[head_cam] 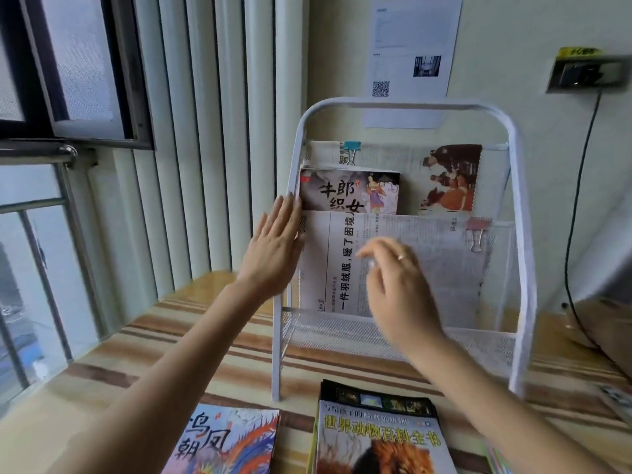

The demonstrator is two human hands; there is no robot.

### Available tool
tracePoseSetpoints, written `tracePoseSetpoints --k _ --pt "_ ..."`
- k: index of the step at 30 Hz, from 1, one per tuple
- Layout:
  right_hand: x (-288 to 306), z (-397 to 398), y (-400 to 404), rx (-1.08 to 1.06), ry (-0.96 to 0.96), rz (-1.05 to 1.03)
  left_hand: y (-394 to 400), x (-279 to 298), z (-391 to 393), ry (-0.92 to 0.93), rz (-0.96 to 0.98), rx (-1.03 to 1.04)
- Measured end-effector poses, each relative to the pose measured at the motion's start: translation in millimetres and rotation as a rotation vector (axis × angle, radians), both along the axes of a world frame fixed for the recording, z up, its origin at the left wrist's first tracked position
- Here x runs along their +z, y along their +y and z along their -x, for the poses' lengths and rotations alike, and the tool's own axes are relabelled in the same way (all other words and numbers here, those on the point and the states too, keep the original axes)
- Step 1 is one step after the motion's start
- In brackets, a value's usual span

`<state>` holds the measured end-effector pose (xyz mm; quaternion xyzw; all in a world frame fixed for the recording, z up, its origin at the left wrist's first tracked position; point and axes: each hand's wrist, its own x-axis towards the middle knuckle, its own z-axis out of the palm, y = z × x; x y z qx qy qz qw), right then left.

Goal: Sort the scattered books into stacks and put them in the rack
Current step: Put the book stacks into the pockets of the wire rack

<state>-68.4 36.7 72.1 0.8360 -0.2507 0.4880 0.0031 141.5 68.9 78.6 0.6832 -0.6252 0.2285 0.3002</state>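
Observation:
A white wire-mesh rack [519, 186] stands on the striped surface against the wall. Its upper pocket holds a stack of picture books [345, 191] at the left, in front of a clipped newspaper [448, 176]. A second clipped newspaper [441, 265] fills the middle pocket. My left hand [277, 248] lies flat with straight fingers against the rack's left post, beside the books. My right hand [400, 282] hovers blurred in front of the middle pocket, fingers loosely curled, holding nothing. Two books lie in front: a phoenix picture book [225, 439] and an animal encyclopedia [379, 436].
The rack's bottom mesh shelf [342, 331] holds nothing. A window with a rail [44, 152] is at the left, vertical blinds behind. A wall socket [588, 73] with a black cable hangs at the right. More printed matter [615, 398] pokes in at the right edge.

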Motion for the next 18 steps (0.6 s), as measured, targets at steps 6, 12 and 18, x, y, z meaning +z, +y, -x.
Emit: tracePoseSetpoints --k 6,12,18 --pt "-97 -30 116 0.277 0.508 -0.550 126 -99 -21 0.291 -0.232 0.437" --pt "-137 -50 160 0.177 0.929 -0.671 210 -156 -34 1.029 -0.518 0.507" --pt "-152 -56 160 0.206 0.683 -0.900 203 -146 -40 1.215 -0.511 0.340"
